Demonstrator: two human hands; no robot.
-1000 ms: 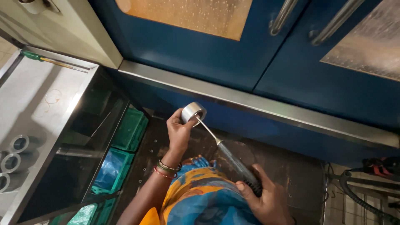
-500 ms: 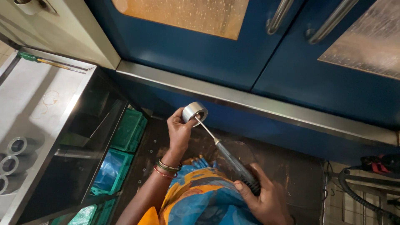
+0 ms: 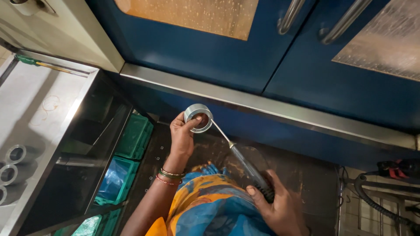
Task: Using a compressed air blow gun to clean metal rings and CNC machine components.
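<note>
your left hand (image 3: 181, 137) has its grip closed around a short metal ring (image 3: 198, 117), thumb pressed over the rim, holding it up just below the steel ledge (image 3: 271, 107) that runs under the blue cabinet doors (image 3: 210, 57). your right hand (image 3: 280, 209) is wrapped tight on the dark handle of a slim rotary tool (image 3: 245, 161), whose thin shaft reaches up to touch the ring. left of the ring, green crates (image 3: 133, 137) sit under a steel surface (image 3: 39, 113) carrying more rings (image 3: 16, 154).

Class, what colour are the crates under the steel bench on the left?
Green, seen in the head view: the crates sit low beside the left hand.
</note>
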